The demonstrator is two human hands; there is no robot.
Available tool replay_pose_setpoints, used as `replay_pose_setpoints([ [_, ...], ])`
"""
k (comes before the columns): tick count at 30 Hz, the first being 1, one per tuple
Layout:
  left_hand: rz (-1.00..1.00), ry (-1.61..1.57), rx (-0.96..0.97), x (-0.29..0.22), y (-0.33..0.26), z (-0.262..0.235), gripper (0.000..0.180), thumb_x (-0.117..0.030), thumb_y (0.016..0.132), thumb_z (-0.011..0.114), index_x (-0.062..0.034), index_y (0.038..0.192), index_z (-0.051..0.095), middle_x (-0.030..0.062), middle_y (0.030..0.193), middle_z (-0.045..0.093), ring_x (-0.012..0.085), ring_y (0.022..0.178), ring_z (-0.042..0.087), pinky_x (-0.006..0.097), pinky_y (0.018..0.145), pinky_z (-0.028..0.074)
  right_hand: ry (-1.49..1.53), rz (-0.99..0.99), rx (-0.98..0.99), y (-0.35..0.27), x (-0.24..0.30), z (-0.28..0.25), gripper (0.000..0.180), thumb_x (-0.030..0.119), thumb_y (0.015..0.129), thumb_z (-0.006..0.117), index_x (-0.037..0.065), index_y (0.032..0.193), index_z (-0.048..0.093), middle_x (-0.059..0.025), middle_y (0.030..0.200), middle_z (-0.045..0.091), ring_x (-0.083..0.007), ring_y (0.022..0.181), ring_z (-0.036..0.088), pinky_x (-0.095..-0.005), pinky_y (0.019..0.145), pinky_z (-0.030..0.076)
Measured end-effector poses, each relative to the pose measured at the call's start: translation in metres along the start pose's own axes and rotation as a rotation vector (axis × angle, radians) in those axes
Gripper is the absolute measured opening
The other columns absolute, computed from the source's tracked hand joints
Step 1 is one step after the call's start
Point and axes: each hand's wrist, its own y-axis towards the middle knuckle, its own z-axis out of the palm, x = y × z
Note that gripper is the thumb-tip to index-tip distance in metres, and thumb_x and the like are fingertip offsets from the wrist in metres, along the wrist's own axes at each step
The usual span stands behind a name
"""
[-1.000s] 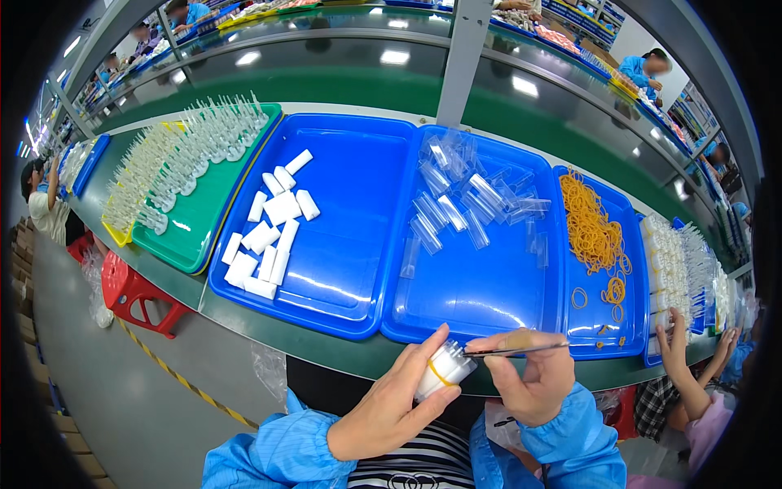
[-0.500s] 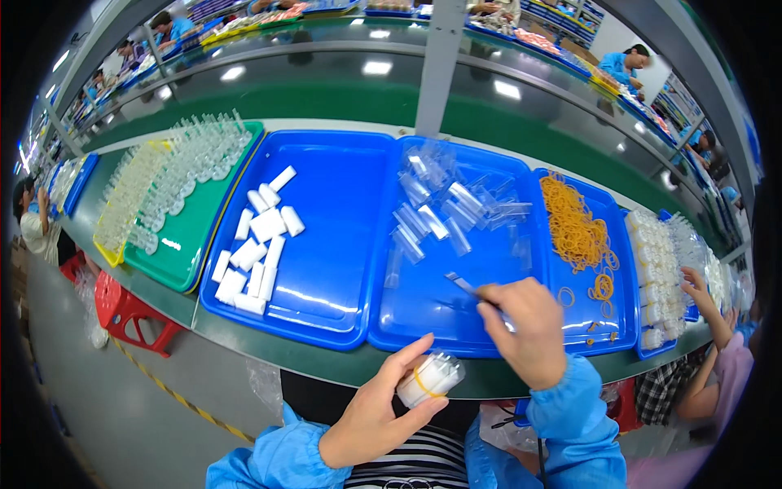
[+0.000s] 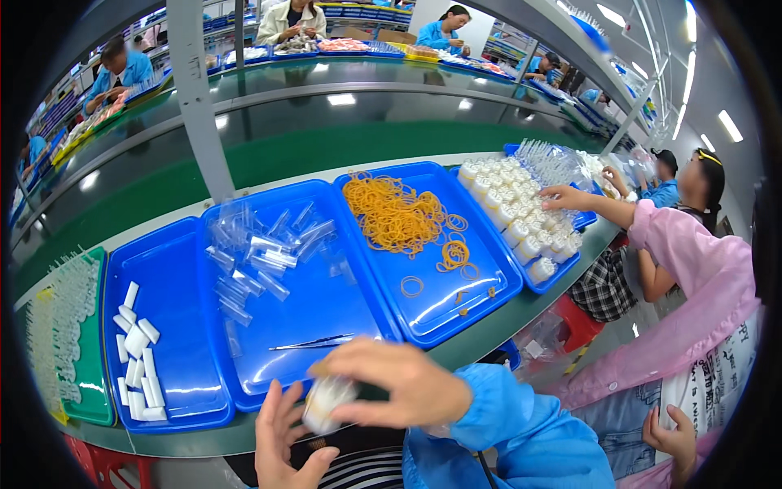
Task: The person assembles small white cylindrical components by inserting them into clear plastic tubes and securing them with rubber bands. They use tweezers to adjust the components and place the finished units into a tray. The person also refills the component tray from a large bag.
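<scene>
My right hand [image 3: 403, 385] has its thumb and fingers closed round a small bundle of white pieces in clear tubes [image 3: 327, 405], slightly blurred by motion. Just left of the bundle, my left hand [image 3: 281, 444] is open with fingers spread; whether a fingertip touches the bundle I cannot tell. Behind both hands, metal tweezers [image 3: 311, 342] lie in the blue tray [image 3: 281, 319] of clear plastic tubes [image 3: 265, 262]. Orange rubber bands [image 3: 395, 213] are heaped in the blue tray [image 3: 399, 306] to the right.
White blocks [image 3: 138, 346] lie in a blue tray [image 3: 183, 334] at left, with clear stemmed parts [image 3: 61, 326] beyond. On the right stands a tray of finished-looking white bundles [image 3: 509, 200], where a co-worker's hand [image 3: 566, 198] reaches in. A metal post [image 3: 198, 106] rises behind the trays.
The tweezers have left my right hand and lie in the tray. The bundle has passed from my left hand to my right. The view has turned right.
</scene>
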Motion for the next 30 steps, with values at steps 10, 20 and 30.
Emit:
replay_pose_setpoints([
  [10, -0.116, -0.001, -0.044, 0.005, -0.003, -0.012, 0.066, 0.006, 0.082, 0.060, 0.0035, 0.145, 0.039, 0.0223, 0.135, 0.054, 0.0270, 0.116, 0.062, 0.036, 0.097, 0.051, -1.264, 0.172, -1.339, -0.135, -0.044, -0.159, 0.045, 0.008, 0.086, 0.075, 0.000, 0.127, 0.058, -0.0110, 0.123, 0.058, -0.0234, 0.107, 0.054, -0.0346, 0.090, 0.043],
  [20, -0.084, 0.018, 0.068, 0.001, -0.002, -0.006, 0.054, 0.003, 0.095, 0.061, 0.0024, 0.145, 0.043, 0.0178, 0.138, 0.056, 0.0230, 0.120, 0.060, 0.032, 0.099, 0.049, -0.470, 0.513, -1.153, -0.200, -0.126, -0.230, 0.034, 0.022, 0.096, 0.068, -0.001, 0.122, 0.065, -0.0082, 0.116, 0.066, -0.0159, 0.111, 0.059, -0.0302, 0.095, 0.047],
  [30, 0.023, 0.102, 0.041, -0.007, -0.003, -0.021, 0.049, 0.002, 0.091, 0.067, 0.0021, 0.137, 0.051, 0.0158, 0.134, 0.055, 0.0236, 0.116, 0.063, 0.034, 0.094, 0.054, -0.801, 0.296, -1.290, -0.207, -0.127, -0.235, 0.036, 0.020, 0.106, 0.049, -0.003, 0.132, 0.056, -0.0176, 0.128, 0.062, -0.0245, 0.109, 0.062, -0.0353, 0.094, 0.051],
])
